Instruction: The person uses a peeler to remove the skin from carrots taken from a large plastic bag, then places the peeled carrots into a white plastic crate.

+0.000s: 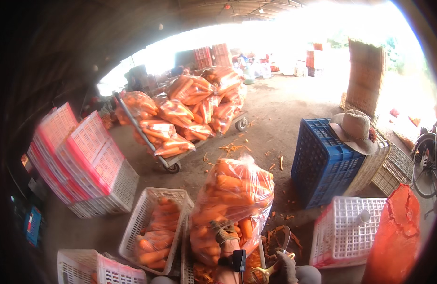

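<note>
A large clear plastic bag of carrots [239, 193] stands upright before me, bulging, with its gathered top uppermost. My left hand [224, 232], in a worn glove, grasps the near side of this bag; its fingertips are partly hidden. A black device [239, 261] is strapped to that wrist. Low on the right, my gloved right hand [286, 267] holds a hand tool [266, 272] with gold-coloured handles and a curved metal part; its exact kind is unclear. Beneath the bag is a plastic crate [185, 264] with loose carrot pieces in it.
Left of the bag, a white crate [131, 227] holds bagged carrots. Stacked pink-and-white crates [97, 159] stand farther left. Ahead, a wheeled cart [140, 131] carries several carrot bags. On the right are a blue crate [325, 167], a hat [355, 129], a white crate [346, 227] and orange sheeting [392, 234].
</note>
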Demonstrator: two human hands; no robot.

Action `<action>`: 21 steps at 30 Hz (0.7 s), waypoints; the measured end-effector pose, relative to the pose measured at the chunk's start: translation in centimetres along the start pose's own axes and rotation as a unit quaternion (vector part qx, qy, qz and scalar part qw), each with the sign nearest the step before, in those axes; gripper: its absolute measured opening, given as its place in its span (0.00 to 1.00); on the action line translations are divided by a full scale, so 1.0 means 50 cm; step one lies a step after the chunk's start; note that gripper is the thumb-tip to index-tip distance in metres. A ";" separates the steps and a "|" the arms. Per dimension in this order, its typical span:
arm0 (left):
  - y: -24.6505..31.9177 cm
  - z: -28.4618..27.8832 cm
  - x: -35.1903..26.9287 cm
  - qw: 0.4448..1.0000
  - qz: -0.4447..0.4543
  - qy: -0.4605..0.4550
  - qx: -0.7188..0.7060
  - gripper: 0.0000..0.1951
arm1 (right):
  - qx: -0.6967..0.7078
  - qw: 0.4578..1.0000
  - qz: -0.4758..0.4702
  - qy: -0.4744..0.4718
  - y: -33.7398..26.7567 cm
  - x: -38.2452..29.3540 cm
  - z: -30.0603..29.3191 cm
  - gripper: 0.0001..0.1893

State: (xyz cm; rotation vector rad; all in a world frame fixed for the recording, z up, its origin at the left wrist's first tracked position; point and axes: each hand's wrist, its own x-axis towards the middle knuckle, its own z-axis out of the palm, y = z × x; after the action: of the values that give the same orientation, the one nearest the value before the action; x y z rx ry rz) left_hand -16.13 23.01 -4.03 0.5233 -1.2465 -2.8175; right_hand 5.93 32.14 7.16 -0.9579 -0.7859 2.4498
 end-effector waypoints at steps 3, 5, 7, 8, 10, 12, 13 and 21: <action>-0.012 -0.027 0.030 0.998 -0.029 -0.045 0.040 0.17 | -0.030 1.000 -0.001 -0.003 0.004 0.007 -0.017 0.08; -0.037 -0.059 0.073 0.992 -0.051 -0.088 0.079 0.17 | -0.020 1.000 0.011 -0.011 0.010 0.020 -0.021 0.11; -0.064 -0.118 0.133 0.980 -0.067 -0.130 0.133 0.17 | -0.040 0.999 0.002 -0.004 0.018 0.014 -0.020 0.12; -0.069 -0.151 0.167 0.973 -0.068 -0.149 0.163 0.18 | -0.063 0.998 -0.013 0.005 0.021 0.008 -0.011 0.12; -0.056 -0.201 0.205 0.962 -0.064 -0.171 0.201 0.18 | -0.053 0.998 0.007 0.039 0.002 -0.020 0.032 0.12; -0.058 -0.088 0.133 0.969 -0.150 -0.179 0.073 0.18 | -0.058 0.996 0.008 0.065 -0.043 -0.017 0.036 0.12; -0.020 -0.006 0.035 0.969 -0.140 -0.154 0.134 0.17 | -0.057 0.995 0.012 0.074 -0.056 -0.015 0.033 0.11; -0.017 -0.079 -0.046 0.916 -0.320 0.000 -0.242 0.12 | 0.009 0.998 -0.026 0.052 0.012 0.019 0.018 0.11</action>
State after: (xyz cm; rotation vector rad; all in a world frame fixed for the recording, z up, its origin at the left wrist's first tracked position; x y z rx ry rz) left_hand -12.66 21.09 -6.42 1.0431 -0.3504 -3.4555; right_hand 4.54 31.85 6.86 -1.0367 -0.7416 2.3383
